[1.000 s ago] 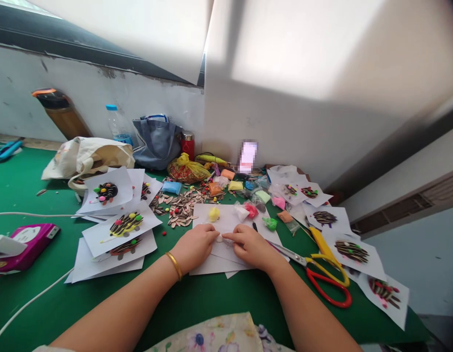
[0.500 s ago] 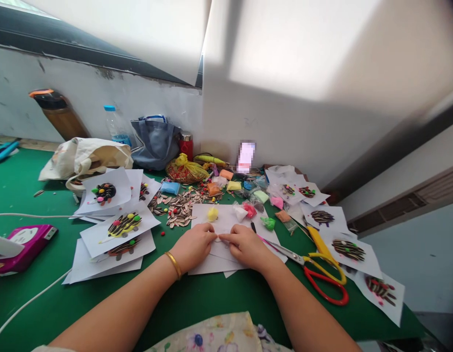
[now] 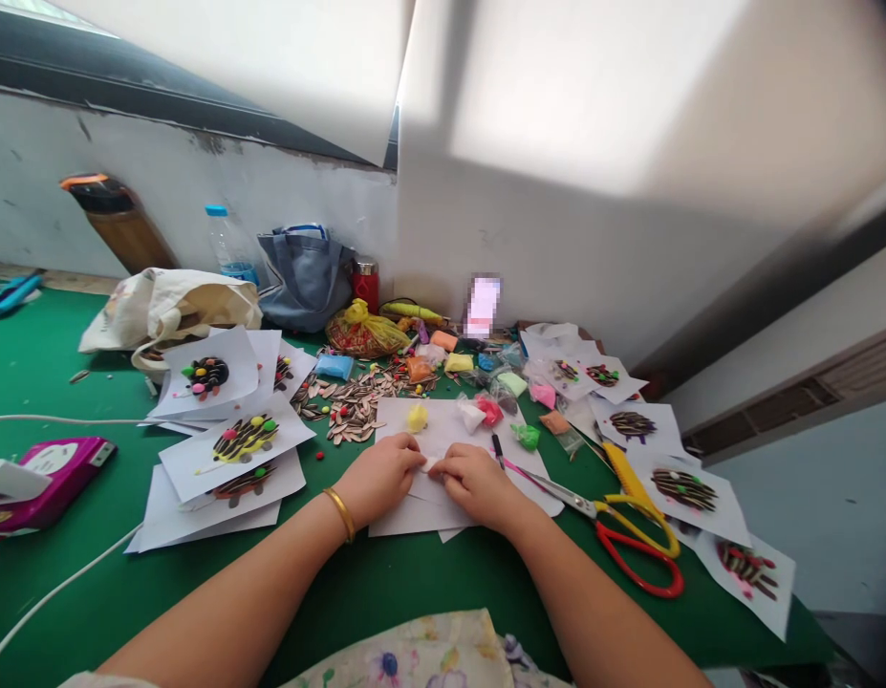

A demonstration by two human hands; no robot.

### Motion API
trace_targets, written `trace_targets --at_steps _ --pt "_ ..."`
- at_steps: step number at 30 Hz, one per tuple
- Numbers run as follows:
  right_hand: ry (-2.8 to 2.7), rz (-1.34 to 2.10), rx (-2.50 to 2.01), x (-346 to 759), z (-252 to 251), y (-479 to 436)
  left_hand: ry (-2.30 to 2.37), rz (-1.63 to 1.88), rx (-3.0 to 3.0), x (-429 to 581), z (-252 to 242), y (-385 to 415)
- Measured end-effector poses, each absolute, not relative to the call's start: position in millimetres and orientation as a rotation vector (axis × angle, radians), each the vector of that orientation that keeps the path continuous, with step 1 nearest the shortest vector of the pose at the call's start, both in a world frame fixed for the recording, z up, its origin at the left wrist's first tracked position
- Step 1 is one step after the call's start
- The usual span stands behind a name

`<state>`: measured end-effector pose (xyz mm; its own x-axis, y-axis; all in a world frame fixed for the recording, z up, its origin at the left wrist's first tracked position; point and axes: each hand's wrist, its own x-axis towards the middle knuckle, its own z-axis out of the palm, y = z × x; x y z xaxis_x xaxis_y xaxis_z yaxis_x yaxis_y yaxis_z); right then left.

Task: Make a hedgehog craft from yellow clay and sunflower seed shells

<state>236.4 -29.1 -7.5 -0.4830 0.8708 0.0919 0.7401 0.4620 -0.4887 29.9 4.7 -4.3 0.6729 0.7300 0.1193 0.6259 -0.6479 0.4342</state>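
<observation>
My left hand (image 3: pixel 383 478), with a gold bangle at the wrist, is over the white paper (image 3: pixel 406 519), its fingers pinched together. Facing it, my right hand (image 3: pixel 478 485) has its thumb and fingers closed toward the left fingertips. Between the two sets of fingertips shows a small white piece of what looks like modelling clay (image 3: pixel 429 465), mostly hidden by the fingers. Beyond my hands on the paper sit a yellow clay lump (image 3: pixel 418 418), a white clay packet (image 3: pixel 470 414) and a red one (image 3: pixel 489 411). A black pen (image 3: pixel 498 450) lies beside my right hand.
Scissors (image 3: pixel 639 545) and a yellow cutter (image 3: pixel 624 475) lie at right. Seed-decorated paper sheets (image 3: pixel 231 463) are stacked left, with more sheets (image 3: pixel 765 602) at right. Sunflower seeds (image 3: pixel 353 413), clay packets, bags and bottles stand toward the wall. A white cable (image 3: pixel 62 586) crosses the left side.
My right index finger, stretched out before, has drawn in with the other fingers. The white piece between my fingertips shows more. The rest stays in place.
</observation>
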Motion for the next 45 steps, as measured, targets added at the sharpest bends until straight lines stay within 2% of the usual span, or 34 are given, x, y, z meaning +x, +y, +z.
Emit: trace_targets --at_steps 40,45 --pt "-2.279 0.644 -1.383 222.2 -4.0 -39.0 1.03 0.462 2.427 26.6 -6.7 9.7" --pt "-2.136 0.506 -1.635 236.1 -2.9 -37.0 0.948 0.514 2.587 24.3 -5.8 10.6"
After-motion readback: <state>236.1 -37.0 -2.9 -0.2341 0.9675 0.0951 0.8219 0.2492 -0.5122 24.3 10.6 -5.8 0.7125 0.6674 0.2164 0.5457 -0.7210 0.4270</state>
